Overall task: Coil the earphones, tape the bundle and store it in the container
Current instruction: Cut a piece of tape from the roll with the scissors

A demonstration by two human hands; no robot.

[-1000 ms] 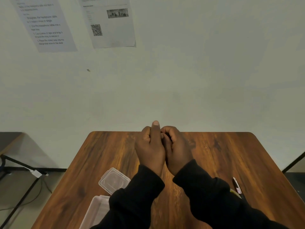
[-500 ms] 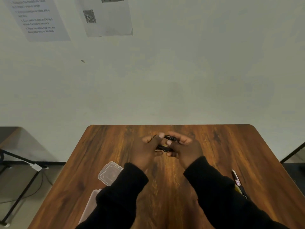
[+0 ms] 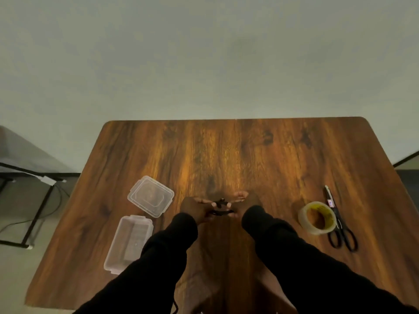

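Camera has tipped down since the earlier frame: the wall papers are gone from view and the whole surface (image 3: 226, 155) shows now, with tape and scissors newly in frame. Hands have parted a bit and come nearer the body, from knuckles-together to a spread hold.

Left hand (image 3: 195, 207) and right hand (image 3: 246, 203) are low over the middle of the surface, black sleeves on both arms. The earphones (image 3: 219, 207) sit between the two hands as a small black bundle, one strand near the fingertips and another lower down near the palms. Left fingers (image 3: 205, 201) pinch the left side of the bundle; right fingers (image 3: 238, 197) pinch the right side. Blurry, so exact finger count on the cable can't be told. Can't tell if the bundle touches the surface.

Clear container (image 3: 127, 243) lies open on the left of the surface, near the left sleeve. Its clear lid (image 3: 150, 196) lies flat just beyond it, apart from the hands. Tape roll (image 3: 317, 217) lies flat on the right of the surface, well apart from the right hand. Black-handled scissors (image 3: 340, 227) lie just beside the roll on its right, blades pointing away from the person, touching or nearly touching the roll's edge.

A dark metal frame with a cable stands on the floor at the left.
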